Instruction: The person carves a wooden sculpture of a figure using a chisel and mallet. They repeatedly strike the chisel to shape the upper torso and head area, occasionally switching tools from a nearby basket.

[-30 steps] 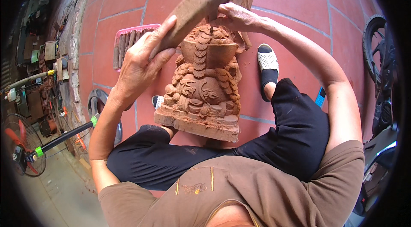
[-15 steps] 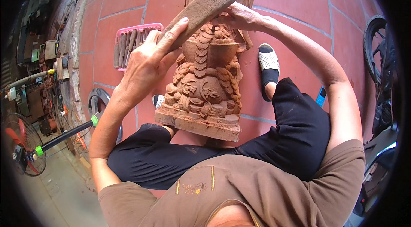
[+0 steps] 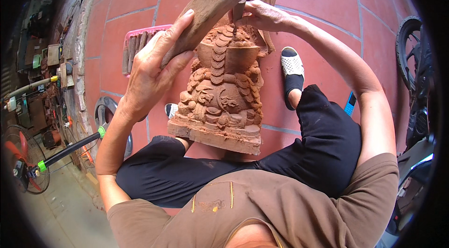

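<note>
A reddish-brown carved wooden statue (image 3: 220, 93) leans between my legs on the red tile floor. My left hand (image 3: 154, 68) grips the handle of a heavy wooden mallet (image 3: 220, 0), raised above the statue's top. My right hand (image 3: 262, 14) holds a thin chisel (image 3: 237, 14), its tip set on the scaled carving near the top of the statue.
A pink tray of chisels (image 3: 135, 47) lies on the floor at the left. A floor fan (image 3: 23, 164) and tool clutter (image 3: 42, 61) stand at the far left. A blue phone (image 3: 350, 104) lies by my right knee. A wheel (image 3: 411, 51) is at the right edge.
My left hand has lifted the mallet higher and away from the chisel. My right hand stays on the chisel at the statue's top.
</note>
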`<action>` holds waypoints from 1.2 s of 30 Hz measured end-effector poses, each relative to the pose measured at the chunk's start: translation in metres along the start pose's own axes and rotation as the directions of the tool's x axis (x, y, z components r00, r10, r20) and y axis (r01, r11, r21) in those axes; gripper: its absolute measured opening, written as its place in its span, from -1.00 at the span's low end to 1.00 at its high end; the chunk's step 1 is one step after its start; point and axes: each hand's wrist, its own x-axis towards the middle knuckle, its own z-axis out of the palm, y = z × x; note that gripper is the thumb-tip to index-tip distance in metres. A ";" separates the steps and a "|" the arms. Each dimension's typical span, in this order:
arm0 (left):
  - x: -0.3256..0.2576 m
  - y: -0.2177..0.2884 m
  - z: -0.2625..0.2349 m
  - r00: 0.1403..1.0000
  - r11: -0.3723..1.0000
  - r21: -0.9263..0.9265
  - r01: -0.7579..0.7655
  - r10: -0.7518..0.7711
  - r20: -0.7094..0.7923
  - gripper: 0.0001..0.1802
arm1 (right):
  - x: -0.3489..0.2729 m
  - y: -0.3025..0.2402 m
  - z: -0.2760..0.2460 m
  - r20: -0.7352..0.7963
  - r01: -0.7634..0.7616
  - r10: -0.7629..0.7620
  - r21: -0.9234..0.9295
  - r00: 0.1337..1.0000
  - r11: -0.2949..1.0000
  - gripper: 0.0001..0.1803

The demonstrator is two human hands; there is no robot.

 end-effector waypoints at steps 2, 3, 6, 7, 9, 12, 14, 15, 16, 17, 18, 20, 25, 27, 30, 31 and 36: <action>0.001 -0.001 0.002 1.000 0.999 0.035 -0.017 0.017 0.009 -0.34 | 0.000 0.007 0.003 -0.029 0.054 -0.055 -0.022 0.998 0.998 -0.71; 0.000 -0.002 0.004 0.999 0.997 0.074 -0.008 0.005 0.035 -0.33 | -0.001 0.010 0.004 -0.021 0.023 -0.024 -0.044 0.999 0.999 -0.70; -0.001 -0.009 0.008 0.992 0.989 0.143 0.029 -0.045 0.116 -0.30 | -0.004 0.012 0.004 -0.015 -0.042 0.041 -0.120 0.999 0.992 -0.69; -0.002 -0.010 0.008 0.987 0.986 0.161 0.044 -0.068 0.146 -0.29 | -0.004 0.010 0.005 -0.021 -0.046 0.044 -0.144 0.999 0.988 -0.68; 0.001 -0.008 0.010 0.997 0.989 0.145 -0.008 -0.004 0.079 -0.27 | -0.006 0.007 0.002 -0.023 0.039 -0.039 0.023 0.999 0.999 -0.71; -0.001 -0.007 0.012 0.998 0.992 0.113 -0.058 0.056 0.024 -0.27 | -0.006 0.009 -0.001 0.020 0.036 -0.037 0.037 0.999 0.999 -0.73; 0.000 -0.006 0.012 0.997 0.990 0.133 -0.048 0.040 0.064 -0.27 | -0.010 0.005 -0.002 -0.001 0.001 -0.001 -0.006 1.000 1.000 -0.75; 0.000 -0.006 0.012 0.994 0.986 0.164 -0.027 0.008 0.112 -0.27 | -0.010 0.010 0.001 -0.010 -0.026 0.025 -0.021 1.000 0.999 -0.75; 0.000 -0.007 0.012 0.987 0.981 0.192 -0.009 -0.022 0.160 -0.27 | -0.011 0.008 0.001 -0.020 -0.056 0.055 -0.038 0.998 0.998 -0.75; 0.002 -0.006 0.011 0.990 0.984 0.178 -0.014 -0.012 0.143 -0.27 | -0.011 0.007 -0.001 -0.010 -0.032 0.032 -0.015 0.999 0.999 -0.75; 0.005 -0.004 0.008 0.992 0.986 0.164 -0.018 -0.002 0.125 -0.27 | -0.012 0.006 -0.005 0.000 -0.008 0.008 0.007 1.000 1.000 -0.74; 0.004 -0.003 0.008 0.996 0.989 0.143 -0.041 0.029 0.086 -0.27 | -0.011 0.000 -0.005 0.016 0.015 -0.016 0.059 1.000 0.998 -0.73; 0.003 -0.006 0.006 0.978 0.971 0.237 0.031 -0.079 0.195 -0.29 | -0.014 0.008 0.005 -0.049 -0.081 0.086 0.099 0.995 0.992 -0.73; 0.007 -0.003 0.002 0.987 0.972 0.237 0.009 -0.046 0.152 -0.31 | -0.015 0.008 0.001 -0.052 -0.044 0.055 0.184 0.997 0.982 -0.74; 0.003 -0.009 -0.001 0.996 0.983 0.183 0.027 -0.043 0.083 -0.34 | -0.013 0.012 -0.001 -0.038 -0.074 0.096 0.385 0.995 0.920 -0.77; 0.000 -0.012 -0.001 0.997 0.988 0.150 0.040 -0.049 0.059 -0.35 | -0.014 0.016 -0.005 -0.014 -0.092 0.106 0.396 0.994 0.914 -0.78; -0.009 -0.014 -0.005 0.994 0.988 0.124 0.089 -0.096 0.050 -0.38 | -0.021 0.031 -0.015 0.034 -0.210 0.213 0.381 0.976 0.901 -0.74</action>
